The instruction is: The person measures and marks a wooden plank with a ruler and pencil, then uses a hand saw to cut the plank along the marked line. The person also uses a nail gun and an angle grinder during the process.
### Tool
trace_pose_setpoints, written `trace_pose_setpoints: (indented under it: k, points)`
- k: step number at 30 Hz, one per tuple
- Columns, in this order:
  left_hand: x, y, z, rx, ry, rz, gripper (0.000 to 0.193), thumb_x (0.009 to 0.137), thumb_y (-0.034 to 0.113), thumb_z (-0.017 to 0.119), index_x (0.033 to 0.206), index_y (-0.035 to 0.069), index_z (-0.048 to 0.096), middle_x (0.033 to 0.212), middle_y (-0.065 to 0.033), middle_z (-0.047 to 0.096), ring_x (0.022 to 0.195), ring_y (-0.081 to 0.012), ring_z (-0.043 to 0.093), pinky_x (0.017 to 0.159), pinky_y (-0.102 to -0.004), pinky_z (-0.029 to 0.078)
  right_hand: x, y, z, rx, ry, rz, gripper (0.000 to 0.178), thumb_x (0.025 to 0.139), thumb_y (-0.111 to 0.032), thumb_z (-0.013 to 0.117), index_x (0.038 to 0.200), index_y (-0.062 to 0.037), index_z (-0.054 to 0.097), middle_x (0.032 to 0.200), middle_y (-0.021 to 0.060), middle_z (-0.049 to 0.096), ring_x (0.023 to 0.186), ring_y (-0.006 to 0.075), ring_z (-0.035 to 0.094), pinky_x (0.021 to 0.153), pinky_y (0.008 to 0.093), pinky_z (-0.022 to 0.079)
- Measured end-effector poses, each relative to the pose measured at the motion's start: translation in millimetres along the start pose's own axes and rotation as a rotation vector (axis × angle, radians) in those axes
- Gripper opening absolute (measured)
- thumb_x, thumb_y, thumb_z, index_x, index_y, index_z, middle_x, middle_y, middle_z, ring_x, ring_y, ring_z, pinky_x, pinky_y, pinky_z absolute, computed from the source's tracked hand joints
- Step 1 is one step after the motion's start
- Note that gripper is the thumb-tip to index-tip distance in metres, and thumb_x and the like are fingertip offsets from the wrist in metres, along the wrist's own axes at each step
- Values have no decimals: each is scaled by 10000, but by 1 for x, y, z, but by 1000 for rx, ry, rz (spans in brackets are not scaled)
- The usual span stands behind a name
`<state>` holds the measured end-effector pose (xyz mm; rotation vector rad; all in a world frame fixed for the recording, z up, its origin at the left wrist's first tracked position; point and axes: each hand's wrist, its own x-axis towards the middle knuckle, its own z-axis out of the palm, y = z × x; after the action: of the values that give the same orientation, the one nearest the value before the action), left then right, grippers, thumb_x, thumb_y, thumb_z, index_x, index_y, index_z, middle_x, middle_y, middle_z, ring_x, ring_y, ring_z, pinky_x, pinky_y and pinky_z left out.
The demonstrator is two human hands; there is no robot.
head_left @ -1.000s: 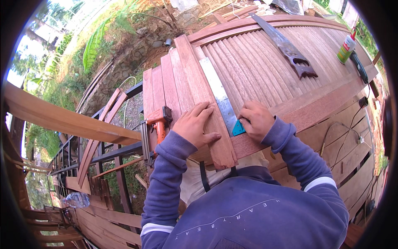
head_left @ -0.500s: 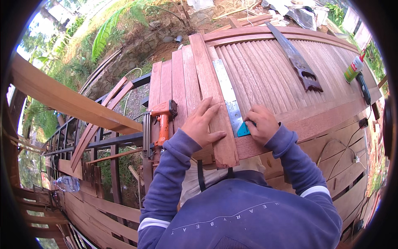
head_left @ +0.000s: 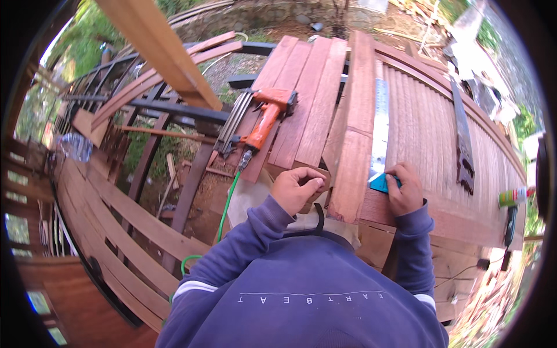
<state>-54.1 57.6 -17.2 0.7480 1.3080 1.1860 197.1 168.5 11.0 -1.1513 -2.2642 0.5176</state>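
The left hand [head_left: 297,188] is curled tight on the plank [head_left: 355,145] end. The right hand [head_left: 404,190] pinches the ruler [head_left: 379,124].

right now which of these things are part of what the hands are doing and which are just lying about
In hand:
- left hand, fist at the end of the reddish wooden plank
- right hand on the blue-handled metal square ruler beside that plank

Lying about:
- orange nail gun with green hose
- dark hand saw
- green-capped bottle
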Motion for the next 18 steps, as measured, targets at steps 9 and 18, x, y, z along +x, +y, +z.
trace_pose_setpoints:
  k: [9, 18]
  points:
    - [-22, -26, -7, -59, -143, -2, 186, 916, 112, 649, 1028, -36, 665, 921, -77, 692, 864, -128, 658, 791, -254, 534, 2, -2, 2, -21, -52, -11, 79, 829, -9, 584, 889, 3, 634, 893, 161, 586, 885, 332, 573, 799, 389, 447]
    - [-19, -30, -4, -143, -217, -68, 192, 909, 117, 667, 1019, -40, 662, 881, -79, 683, 791, -127, 639, 755, -267, 534, 3, 1, 2, -36, -23, -22, 78, 810, -15, 597, 870, 1, 644, 875, 155, 592, 869, 336, 575, 777, 396, 449]
